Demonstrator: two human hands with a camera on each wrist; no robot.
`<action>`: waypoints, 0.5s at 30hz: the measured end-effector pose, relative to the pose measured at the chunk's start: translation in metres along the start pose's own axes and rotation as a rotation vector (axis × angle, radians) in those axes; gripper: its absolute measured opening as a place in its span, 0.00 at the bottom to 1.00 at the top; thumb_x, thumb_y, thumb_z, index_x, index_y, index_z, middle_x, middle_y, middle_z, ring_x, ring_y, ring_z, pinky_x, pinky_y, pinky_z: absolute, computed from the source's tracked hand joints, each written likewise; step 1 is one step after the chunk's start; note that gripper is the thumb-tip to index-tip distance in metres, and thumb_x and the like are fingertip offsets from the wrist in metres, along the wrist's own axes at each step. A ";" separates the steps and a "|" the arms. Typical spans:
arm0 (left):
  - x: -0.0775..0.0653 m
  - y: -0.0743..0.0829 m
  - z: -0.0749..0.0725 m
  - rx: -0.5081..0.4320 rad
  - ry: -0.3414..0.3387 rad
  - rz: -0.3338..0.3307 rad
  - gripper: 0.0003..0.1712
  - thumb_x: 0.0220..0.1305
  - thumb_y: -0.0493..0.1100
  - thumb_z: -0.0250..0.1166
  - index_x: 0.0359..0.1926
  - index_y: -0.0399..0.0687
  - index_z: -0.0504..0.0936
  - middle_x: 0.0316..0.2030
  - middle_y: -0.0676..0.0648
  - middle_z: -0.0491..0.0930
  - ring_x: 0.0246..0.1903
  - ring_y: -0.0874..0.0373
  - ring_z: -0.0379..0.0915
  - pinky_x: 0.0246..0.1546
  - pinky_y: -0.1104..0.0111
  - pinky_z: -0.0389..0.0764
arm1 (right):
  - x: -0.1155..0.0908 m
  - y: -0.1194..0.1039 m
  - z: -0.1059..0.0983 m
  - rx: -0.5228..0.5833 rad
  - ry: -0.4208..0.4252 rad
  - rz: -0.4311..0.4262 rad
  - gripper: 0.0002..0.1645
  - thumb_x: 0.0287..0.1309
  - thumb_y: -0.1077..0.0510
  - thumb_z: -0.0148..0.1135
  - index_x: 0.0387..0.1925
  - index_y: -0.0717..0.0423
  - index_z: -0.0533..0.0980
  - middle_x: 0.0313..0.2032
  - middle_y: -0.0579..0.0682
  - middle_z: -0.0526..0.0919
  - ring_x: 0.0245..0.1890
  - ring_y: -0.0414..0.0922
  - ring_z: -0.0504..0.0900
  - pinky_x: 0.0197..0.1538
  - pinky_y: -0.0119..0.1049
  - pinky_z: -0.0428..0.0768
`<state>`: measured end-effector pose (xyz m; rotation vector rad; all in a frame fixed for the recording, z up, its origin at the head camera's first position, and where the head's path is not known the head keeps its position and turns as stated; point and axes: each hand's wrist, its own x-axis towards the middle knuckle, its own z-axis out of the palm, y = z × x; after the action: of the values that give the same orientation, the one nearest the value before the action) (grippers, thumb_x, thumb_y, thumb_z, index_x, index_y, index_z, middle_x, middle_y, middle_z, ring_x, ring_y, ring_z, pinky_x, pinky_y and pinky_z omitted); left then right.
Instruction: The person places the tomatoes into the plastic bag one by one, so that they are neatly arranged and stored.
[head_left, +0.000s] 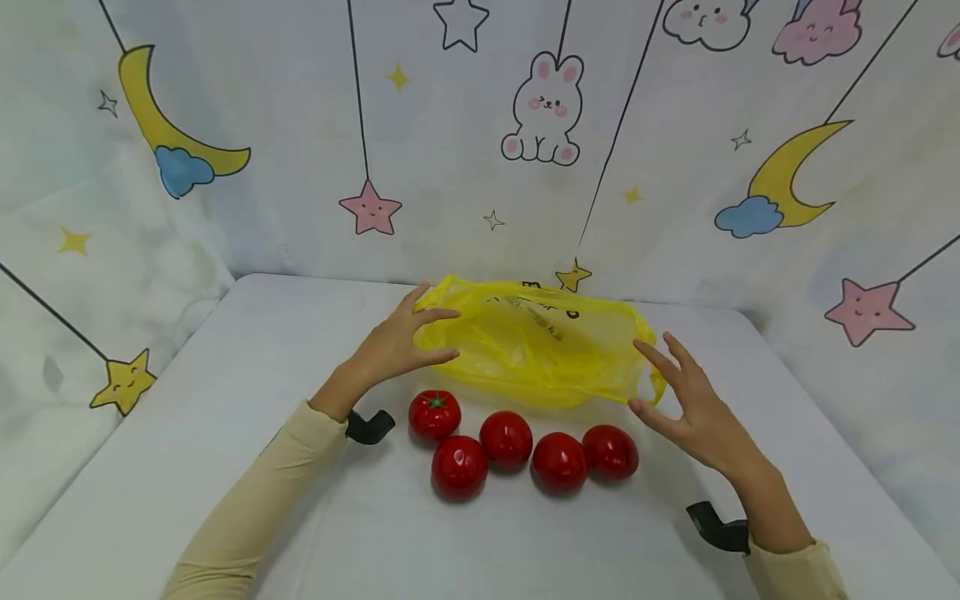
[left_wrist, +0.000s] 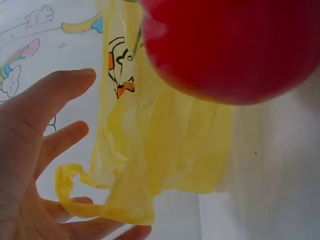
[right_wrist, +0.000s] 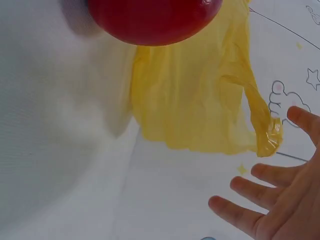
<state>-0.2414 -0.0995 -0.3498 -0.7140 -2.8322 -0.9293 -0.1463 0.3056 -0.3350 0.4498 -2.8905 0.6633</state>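
A yellow translucent plastic bag (head_left: 525, 350) with dark print lies spread across the table, its mouth towards me. My left hand (head_left: 393, 340) is at the bag's left end, fingers spread; in the left wrist view a handle loop (left_wrist: 85, 209) of the bag overlaps the fingers. At the opposite end, my right hand (head_left: 692, 408) has its fingers apart beside the right handle (head_left: 657, 383). In front of the bag sit several shiny red tomatoes (head_left: 459, 468), the left one (head_left: 435, 415) with a green stem top. Another view of a tomato (left_wrist: 230, 45) fills the left wrist view's top.
The white table (head_left: 360, 533) reaches back to a cloth backdrop (head_left: 285, 150) printed with moons, stars and a rabbit. A black wrist mount (head_left: 371, 427) juts from the left wrist, and a similar black mount (head_left: 717, 527) from the right.
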 end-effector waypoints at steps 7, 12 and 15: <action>0.001 -0.004 0.002 0.020 -0.033 -0.023 0.35 0.57 0.60 0.69 0.64 0.55 0.76 0.72 0.36 0.55 0.62 0.35 0.65 0.56 0.39 0.73 | -0.008 0.002 0.004 0.033 -0.074 -0.012 0.47 0.61 0.43 0.62 0.76 0.32 0.50 0.75 0.63 0.47 0.66 0.72 0.57 0.51 0.81 0.61; 0.003 -0.009 0.005 0.012 -0.015 0.013 0.39 0.56 0.56 0.71 0.66 0.49 0.72 0.70 0.37 0.58 0.63 0.38 0.65 0.59 0.42 0.72 | -0.013 0.003 0.008 0.044 -0.107 0.017 0.44 0.62 0.42 0.60 0.75 0.30 0.52 0.72 0.68 0.52 0.63 0.73 0.62 0.49 0.80 0.65; 0.004 -0.012 0.007 -0.009 -0.007 0.046 0.42 0.55 0.53 0.73 0.68 0.47 0.69 0.71 0.38 0.57 0.61 0.41 0.69 0.59 0.46 0.74 | -0.016 0.004 0.011 0.060 -0.131 0.019 0.43 0.62 0.42 0.60 0.75 0.29 0.53 0.70 0.67 0.57 0.60 0.69 0.67 0.47 0.77 0.70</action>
<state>-0.2496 -0.1026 -0.3615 -0.7808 -2.8068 -0.9356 -0.1329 0.3086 -0.3500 0.4912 -3.0074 0.7524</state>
